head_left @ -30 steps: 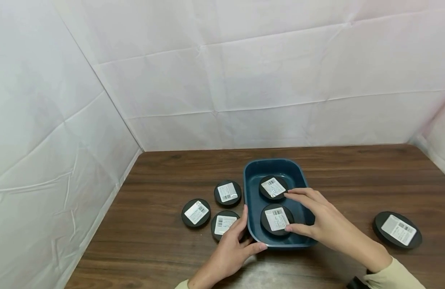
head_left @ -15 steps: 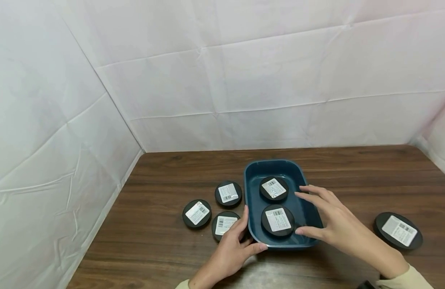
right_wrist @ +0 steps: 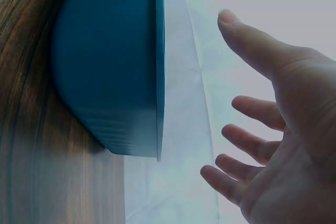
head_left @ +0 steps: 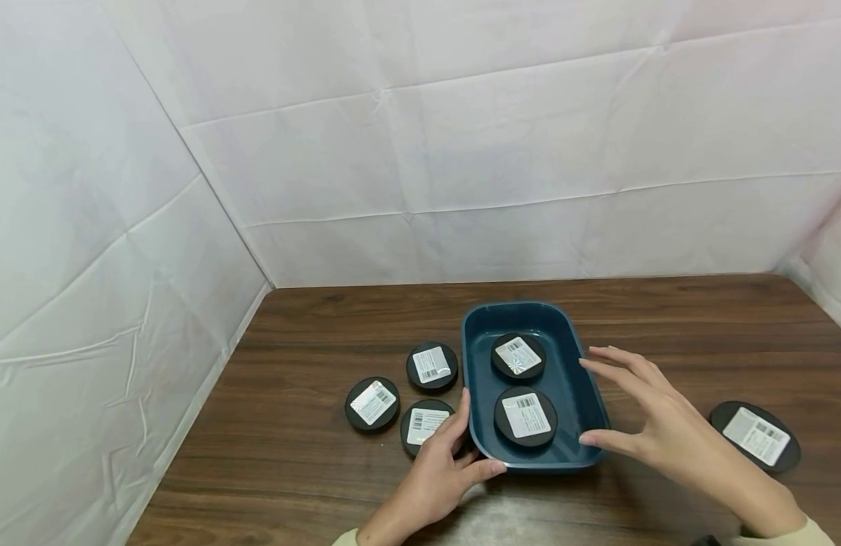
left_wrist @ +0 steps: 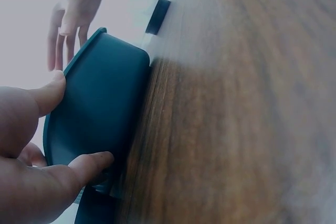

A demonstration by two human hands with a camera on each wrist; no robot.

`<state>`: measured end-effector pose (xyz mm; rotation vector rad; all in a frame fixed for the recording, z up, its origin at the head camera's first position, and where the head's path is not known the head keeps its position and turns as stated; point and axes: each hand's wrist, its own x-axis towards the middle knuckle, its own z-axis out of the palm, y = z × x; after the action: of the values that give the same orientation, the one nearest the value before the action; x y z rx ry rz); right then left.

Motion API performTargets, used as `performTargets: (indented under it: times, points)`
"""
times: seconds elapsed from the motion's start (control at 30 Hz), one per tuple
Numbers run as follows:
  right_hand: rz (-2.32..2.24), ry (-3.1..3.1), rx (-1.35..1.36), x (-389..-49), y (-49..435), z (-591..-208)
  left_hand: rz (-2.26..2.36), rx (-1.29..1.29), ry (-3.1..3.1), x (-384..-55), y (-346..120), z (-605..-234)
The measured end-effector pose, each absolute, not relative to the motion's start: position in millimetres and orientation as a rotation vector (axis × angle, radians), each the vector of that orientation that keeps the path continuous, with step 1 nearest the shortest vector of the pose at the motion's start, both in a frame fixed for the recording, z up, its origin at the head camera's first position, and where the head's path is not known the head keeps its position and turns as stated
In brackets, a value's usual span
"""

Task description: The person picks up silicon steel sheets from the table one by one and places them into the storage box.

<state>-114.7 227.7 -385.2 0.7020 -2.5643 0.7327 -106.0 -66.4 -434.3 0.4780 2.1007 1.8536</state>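
Note:
A dark blue plastic bin (head_left: 575,406) stands on the wooden table, with two round flat black discs inside, each bearing a white barcode label. The rear disc (head_left: 518,356) and the front disc (head_left: 525,418) lie label up. My left hand (head_left: 435,474) holds the bin's near left corner, thumb at the front rim and fingers along the left side. In the left wrist view, its thumb and a finger touch the bin's outer wall (left_wrist: 102,95). My right hand (head_left: 673,428) hovers by the bin's right rim, fingers spread, holding nothing. The right wrist view shows its palm (right_wrist: 299,129) apart from the bin.
Left of the bin lie three more labelled black discs: a back one (head_left: 431,367), a leftmost one (head_left: 371,405) and one (head_left: 423,426) partly behind my left hand. Another disc (head_left: 756,436) lies far right, beyond my right forearm. White sheeting (head_left: 420,250) encloses the table.
My right hand has let go of the front disc and drawn back rightwards, out over the bin's right rim. Both discs stay in the bin. My left hand has kept its place.

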Motion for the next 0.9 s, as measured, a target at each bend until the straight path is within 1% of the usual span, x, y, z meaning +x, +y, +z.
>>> performTargets:
  times: [0.43, 0.67, 0.9]
  points:
    - [0.715, -2.675, 0.628, -107, 247, -382, 1.859, 0.491, 2.100, -106, -65, -435]
    - [0.749, -2.624, 0.662, -103, 258, -389, 1.849, 0.487, 2.108, -106, -65, -435]
    - [0.754, -2.628, 0.637, -101, 270, -396, 1.841, 0.478, 2.120, -106, -66, -435]
